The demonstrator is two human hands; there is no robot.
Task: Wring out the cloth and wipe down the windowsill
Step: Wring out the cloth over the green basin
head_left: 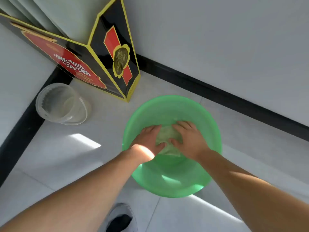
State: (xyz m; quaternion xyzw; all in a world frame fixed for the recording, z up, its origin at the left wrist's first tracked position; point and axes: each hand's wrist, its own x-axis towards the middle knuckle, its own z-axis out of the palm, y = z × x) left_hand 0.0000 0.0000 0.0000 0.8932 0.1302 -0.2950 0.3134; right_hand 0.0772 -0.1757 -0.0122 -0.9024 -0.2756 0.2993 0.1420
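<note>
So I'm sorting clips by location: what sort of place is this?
Likely an indoor room corner, seen at floor level: pale floor tiles, white walls edged with black skirting board, and a green basin standing on the floor near a clear plastic tub.

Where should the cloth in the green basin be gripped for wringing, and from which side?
Probably its two side edges, from above. The cloth lies flat on the bottom of the basin, whose raised wall blocks a sideways approach. The left hand and right hand rest on its opposite sides, so each could gather its own edge.
</note>
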